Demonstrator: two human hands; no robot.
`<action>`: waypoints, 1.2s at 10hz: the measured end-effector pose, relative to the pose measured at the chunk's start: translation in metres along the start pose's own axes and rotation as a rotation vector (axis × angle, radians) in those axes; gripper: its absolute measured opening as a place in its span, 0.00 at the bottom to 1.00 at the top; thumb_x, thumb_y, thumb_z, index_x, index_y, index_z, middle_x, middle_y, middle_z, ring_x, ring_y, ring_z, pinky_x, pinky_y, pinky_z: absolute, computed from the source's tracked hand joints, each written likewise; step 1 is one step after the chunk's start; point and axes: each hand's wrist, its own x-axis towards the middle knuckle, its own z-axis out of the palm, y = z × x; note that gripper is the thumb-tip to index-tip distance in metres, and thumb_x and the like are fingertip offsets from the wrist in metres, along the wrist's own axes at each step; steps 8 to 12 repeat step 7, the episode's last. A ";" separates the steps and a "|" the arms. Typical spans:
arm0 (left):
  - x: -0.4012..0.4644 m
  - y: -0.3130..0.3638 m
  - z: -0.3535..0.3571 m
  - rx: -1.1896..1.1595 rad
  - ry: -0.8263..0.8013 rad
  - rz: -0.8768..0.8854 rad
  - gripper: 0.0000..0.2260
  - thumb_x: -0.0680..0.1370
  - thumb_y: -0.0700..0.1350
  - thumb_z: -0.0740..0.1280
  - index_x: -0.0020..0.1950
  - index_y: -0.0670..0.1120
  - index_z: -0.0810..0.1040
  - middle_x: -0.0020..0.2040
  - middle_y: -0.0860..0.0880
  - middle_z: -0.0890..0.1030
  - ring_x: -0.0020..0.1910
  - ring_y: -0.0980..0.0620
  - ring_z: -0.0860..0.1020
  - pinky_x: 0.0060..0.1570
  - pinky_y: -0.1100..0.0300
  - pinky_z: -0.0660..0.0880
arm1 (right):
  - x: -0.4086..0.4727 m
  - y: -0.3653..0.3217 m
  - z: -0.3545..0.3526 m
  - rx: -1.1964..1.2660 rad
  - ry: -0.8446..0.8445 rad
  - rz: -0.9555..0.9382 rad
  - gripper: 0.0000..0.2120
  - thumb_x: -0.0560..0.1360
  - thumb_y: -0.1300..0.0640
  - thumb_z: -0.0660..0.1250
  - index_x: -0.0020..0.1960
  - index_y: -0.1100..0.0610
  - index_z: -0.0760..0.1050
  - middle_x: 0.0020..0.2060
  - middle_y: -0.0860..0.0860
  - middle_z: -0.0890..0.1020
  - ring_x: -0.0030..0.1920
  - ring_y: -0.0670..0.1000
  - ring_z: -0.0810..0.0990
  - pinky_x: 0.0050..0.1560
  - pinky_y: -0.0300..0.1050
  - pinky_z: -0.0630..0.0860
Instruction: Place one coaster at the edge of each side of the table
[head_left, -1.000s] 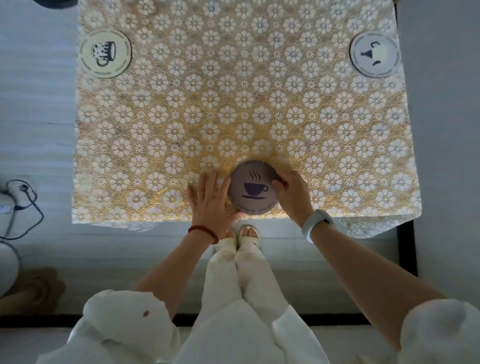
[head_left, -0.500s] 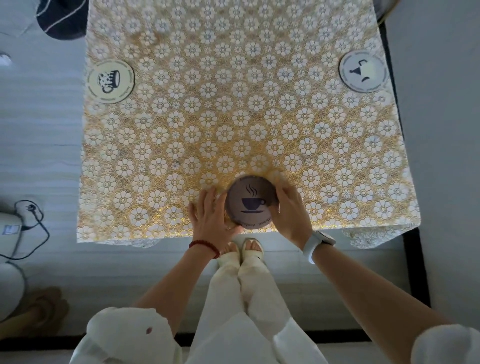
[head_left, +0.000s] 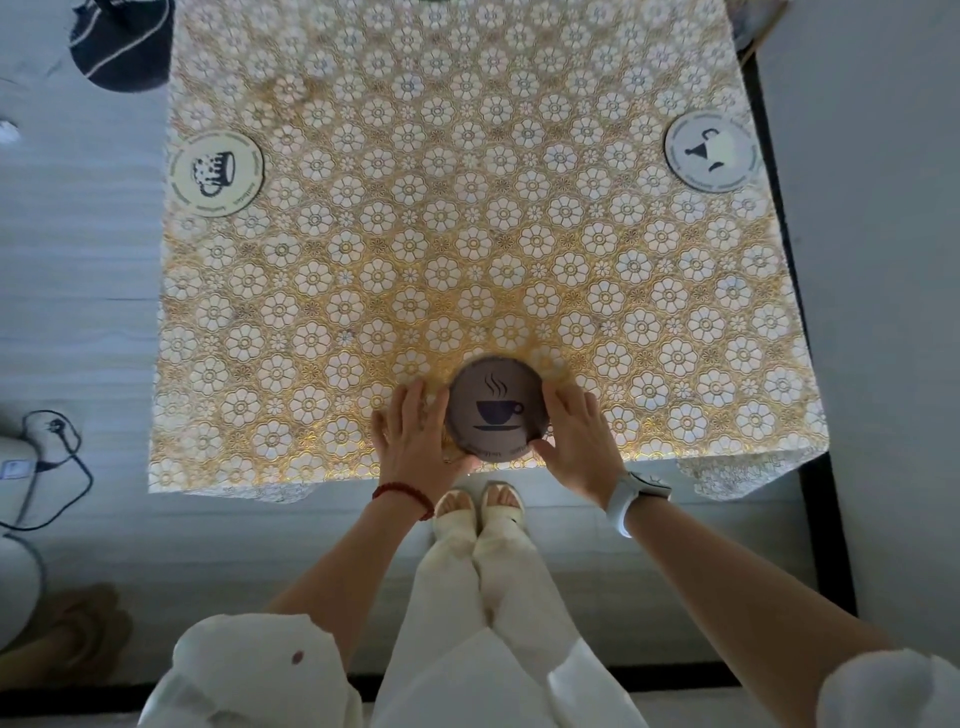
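A round grey coaster with a steaming-cup print (head_left: 494, 408) lies at the near edge of the table (head_left: 467, 208), which is covered by a gold and white flower cloth. My left hand (head_left: 415, 436) presses against its left rim and my right hand (head_left: 579, 441) against its right rim, fingers spread flat on the cloth. A cream coaster with a mug print (head_left: 215, 172) sits at the left edge. A white coaster with a dark print (head_left: 711, 151) sits at the right edge. The far edge is cut off by the frame.
A dark cloth bag (head_left: 122, 41) lies on the floor at the far left. A white appliance with a black cable (head_left: 47, 457) stands left of the table. A grey wall (head_left: 872, 260) runs close along the right side. My feet (head_left: 480, 501) stand at the near edge.
The view has tilted so the table sits lower in frame. Both hands stay at the sides of the cup coaster, which has shifted slightly toward the near edge.
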 end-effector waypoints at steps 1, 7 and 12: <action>0.000 0.001 -0.001 0.002 -0.016 -0.008 0.37 0.64 0.56 0.71 0.69 0.53 0.59 0.74 0.45 0.55 0.73 0.45 0.50 0.70 0.39 0.48 | 0.000 0.000 0.000 0.008 -0.002 0.004 0.32 0.71 0.55 0.66 0.69 0.59 0.54 0.65 0.58 0.63 0.61 0.59 0.64 0.62 0.54 0.68; 0.000 0.002 -0.016 0.016 -0.096 -0.024 0.39 0.65 0.58 0.70 0.70 0.53 0.56 0.75 0.46 0.54 0.73 0.45 0.52 0.71 0.41 0.50 | 0.011 -0.007 -0.047 0.429 0.105 0.192 0.26 0.74 0.57 0.63 0.70 0.55 0.59 0.60 0.58 0.68 0.61 0.57 0.66 0.63 0.48 0.66; 0.000 0.002 -0.016 0.016 -0.096 -0.024 0.39 0.65 0.58 0.70 0.70 0.53 0.56 0.75 0.46 0.54 0.73 0.45 0.52 0.71 0.41 0.50 | 0.011 -0.007 -0.047 0.429 0.105 0.192 0.26 0.74 0.57 0.63 0.70 0.55 0.59 0.60 0.58 0.68 0.61 0.57 0.66 0.63 0.48 0.66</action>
